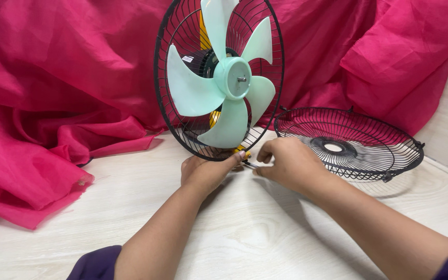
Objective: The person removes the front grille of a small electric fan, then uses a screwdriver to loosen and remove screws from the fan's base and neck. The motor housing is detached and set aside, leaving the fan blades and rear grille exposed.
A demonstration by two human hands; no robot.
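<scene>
1. Pink cloth (53,103) lies bunched up along the back of the pale wooden floor (234,233).
2. Standing up on the floor is a fan (219,78) with light green blades inside its black back cage.
3. A loose black front cage (348,142) lies flat, just beside it.
4. The left hand (206,171) holds the bottom rim of the fan's cage.
5. The right hand (286,163) pinches a thin metal tool (250,165) at that rim.

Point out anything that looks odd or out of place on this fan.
The fan's front grille is off, lying flat on the floor right of the fan, so the pale green blades stand exposed in the rear guard. Both hands, left and right, meet at the guard's bottom rim.
</scene>
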